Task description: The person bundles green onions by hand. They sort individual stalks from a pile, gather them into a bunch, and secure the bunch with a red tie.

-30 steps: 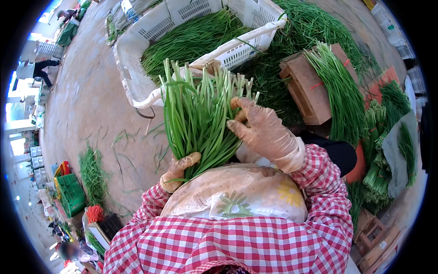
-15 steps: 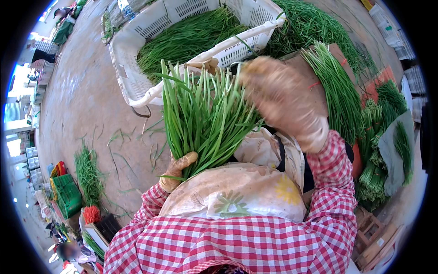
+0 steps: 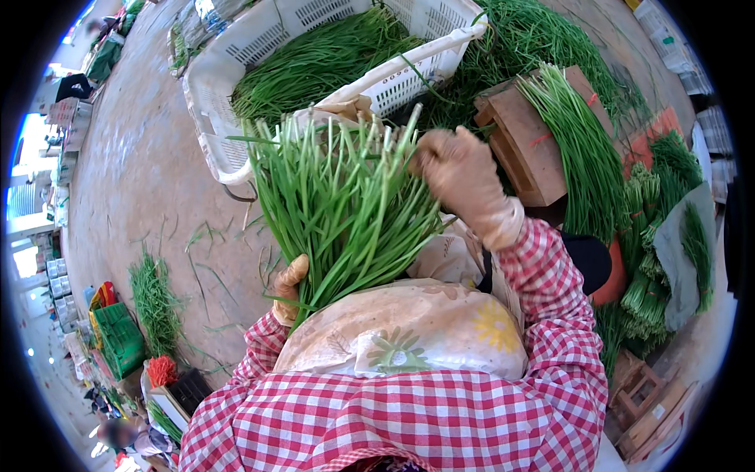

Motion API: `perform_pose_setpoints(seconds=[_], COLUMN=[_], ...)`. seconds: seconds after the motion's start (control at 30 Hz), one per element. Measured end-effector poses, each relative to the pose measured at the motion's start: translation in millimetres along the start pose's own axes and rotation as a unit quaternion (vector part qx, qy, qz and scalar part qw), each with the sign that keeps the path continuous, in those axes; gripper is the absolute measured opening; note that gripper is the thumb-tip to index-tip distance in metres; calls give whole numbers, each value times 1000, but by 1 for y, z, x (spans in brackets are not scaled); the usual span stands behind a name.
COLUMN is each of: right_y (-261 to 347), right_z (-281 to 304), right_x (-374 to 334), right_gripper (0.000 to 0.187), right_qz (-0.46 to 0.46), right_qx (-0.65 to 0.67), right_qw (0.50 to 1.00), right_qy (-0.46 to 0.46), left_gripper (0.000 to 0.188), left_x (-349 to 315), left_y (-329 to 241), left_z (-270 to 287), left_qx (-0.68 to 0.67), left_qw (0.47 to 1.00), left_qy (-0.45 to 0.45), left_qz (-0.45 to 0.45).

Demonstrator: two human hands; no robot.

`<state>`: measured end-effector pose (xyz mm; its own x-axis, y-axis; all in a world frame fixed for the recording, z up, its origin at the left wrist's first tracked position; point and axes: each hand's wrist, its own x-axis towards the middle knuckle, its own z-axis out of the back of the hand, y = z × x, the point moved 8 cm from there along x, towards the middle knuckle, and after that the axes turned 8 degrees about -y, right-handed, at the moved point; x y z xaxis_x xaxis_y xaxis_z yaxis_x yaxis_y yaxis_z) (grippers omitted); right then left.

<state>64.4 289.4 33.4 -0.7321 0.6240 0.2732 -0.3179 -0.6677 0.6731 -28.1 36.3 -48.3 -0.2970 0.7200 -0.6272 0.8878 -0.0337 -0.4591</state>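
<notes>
A loose, fanned-out bunch of garlic chives (image 3: pixel 338 208) lies across my lap, its pale cut ends pointing away from me. My left hand (image 3: pixel 289 285), in a stained tan glove, is closed round the leafy lower left part of it; the thumb shows and the other fingers are hidden. At the bunch's upper right edge is my right hand (image 3: pixel 464 181), gloved too, with fingers curled in beside the pale stalk ends. Whether a stalk sits between those fingertips cannot be made out. Beneath the bunch is a stained, flower-printed apron (image 3: pixel 425 326).
A white plastic crate (image 3: pixel 216 118) with chives stands ahead. To its right lies a large green heap (image 3: pixel 543 39). A tied chive bunch (image 3: pixel 578 149) rests on a wooden block (image 3: pixel 523 149); several bundles (image 3: pixel 649 291) lie far right. Left are a green crate (image 3: pixel 118 338) and loose chives (image 3: pixel 155 303).
My right hand has come down and left, nearer the stalks, and is less blurred. The bunch has spread and shifted left with my left hand. More of the wooden block shows.
</notes>
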Motion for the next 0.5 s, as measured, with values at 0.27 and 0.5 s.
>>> perform_pose_setpoints(seconds=[0.27,0.5], right_y=[-76,22], right_z=[64,-11], right_x=[22,0], right_gripper=[26,46], right_qz=[-40,38], right_qx=[-430,-125], right_qw=[883,981], right_qy=[-184,146], left_gripper=[63,68], left_x=[-1,-10], left_y=[-5,1], left_z=[-2,-13], left_qx=[30,29], left_qw=[999,999], left_qy=[4,46], left_qz=[-28,2])
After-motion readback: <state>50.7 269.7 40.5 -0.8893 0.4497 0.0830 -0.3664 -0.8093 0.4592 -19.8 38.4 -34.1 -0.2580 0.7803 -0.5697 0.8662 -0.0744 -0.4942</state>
